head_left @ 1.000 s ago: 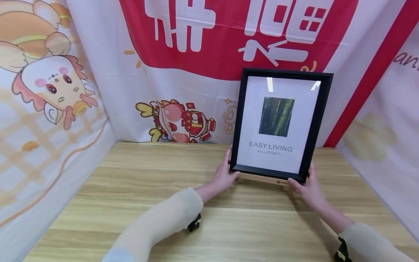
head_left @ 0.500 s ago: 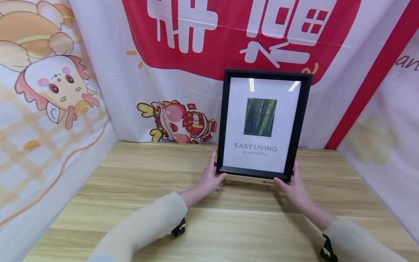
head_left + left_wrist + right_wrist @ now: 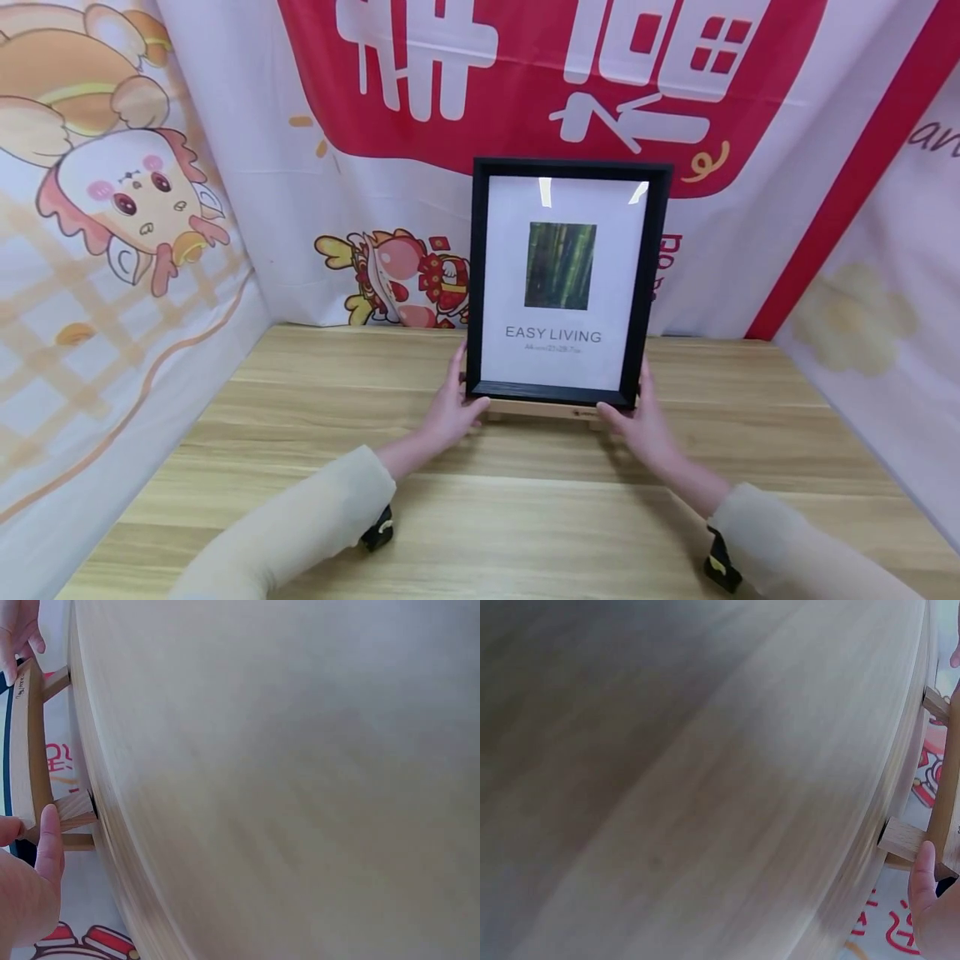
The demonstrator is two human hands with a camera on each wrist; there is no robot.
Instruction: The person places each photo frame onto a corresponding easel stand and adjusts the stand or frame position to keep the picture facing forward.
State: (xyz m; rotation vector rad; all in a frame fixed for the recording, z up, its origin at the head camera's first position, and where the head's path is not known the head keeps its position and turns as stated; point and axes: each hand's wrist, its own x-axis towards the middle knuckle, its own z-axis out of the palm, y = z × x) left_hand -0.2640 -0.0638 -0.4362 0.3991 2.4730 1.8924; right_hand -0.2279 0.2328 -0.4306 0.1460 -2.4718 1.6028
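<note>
A black picture frame (image 3: 558, 358) with a bamboo picture and the words "EASY LIVING" stands nearly upright in the head view. It rests on the light wooden ledge of a tabletop easel (image 3: 536, 409). My left hand (image 3: 447, 410) grips the left end of that ledge at the frame's lower corner. At the opposite end my right hand (image 3: 643, 427) holds the ledge, thumb in front. The left wrist view shows short wooden legs (image 3: 73, 810) under the ledge, their ends at the tabletop. A similar leg (image 3: 904, 838) appears beside the right hand (image 3: 934, 907). The easel's back is hidden behind the frame.
The wood-grain table (image 3: 525, 525) reaches back to a white cloth with a large red print (image 3: 465, 142). A patterned cloth (image 3: 135, 275) hangs along the left side and another pale cloth (image 3: 877, 317) along the right.
Both hands have moved the easel and frame leftward across the table, from the right side toward the middle. The frame now faces more squarely forward. The grip looks the same.
</note>
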